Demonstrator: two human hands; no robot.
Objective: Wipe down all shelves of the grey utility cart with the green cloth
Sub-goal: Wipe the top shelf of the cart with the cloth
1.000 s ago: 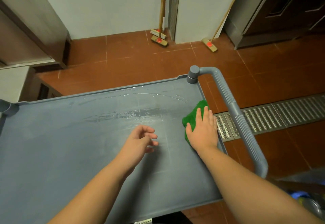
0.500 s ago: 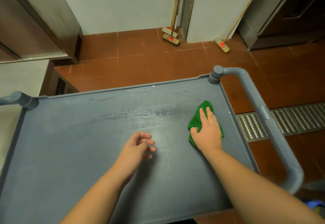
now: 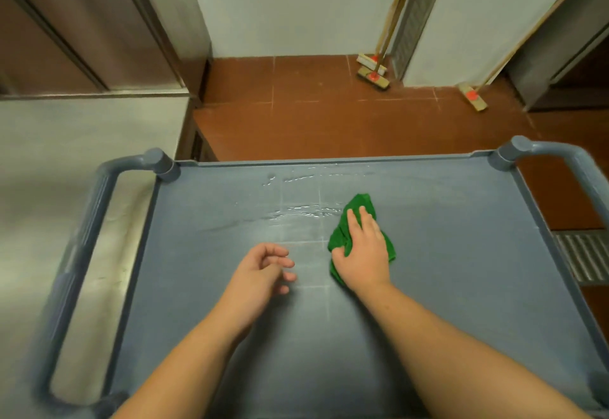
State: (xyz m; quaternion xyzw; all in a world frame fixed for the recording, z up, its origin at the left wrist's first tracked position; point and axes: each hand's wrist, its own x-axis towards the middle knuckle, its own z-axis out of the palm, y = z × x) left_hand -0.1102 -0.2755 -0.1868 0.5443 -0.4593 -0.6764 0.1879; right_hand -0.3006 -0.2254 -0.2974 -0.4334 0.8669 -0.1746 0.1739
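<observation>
The right hand (image 3: 362, 250) presses flat, fingers straight, on the green cloth (image 3: 360, 203), bunched just right of centre on the grey cart's top shelf (image 3: 461, 254), long axis near-to-far and narrow tip pointing at the far rim by wet streaks (image 3: 296, 212), while the left hand (image 3: 260, 273) hovers just left, loosely curled and holding nothing.

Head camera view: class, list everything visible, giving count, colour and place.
utility cart: one, grey, foreground, top shelf showing
cart handles: two, grey, at its ends
green cloth: one, green, on shelf, right of centre
wet streaks: several, shiny, shelf's far half
brushes: three, wooden, orange fittings, against far wall
vent grille: one, grey, far wall
drain grate: one, metal, floor at right
floor tiles: many, red-brown, beyond cart
left hand: one, loosely curled, empty, over shelf
right hand: one, pressing flat on cloth
</observation>
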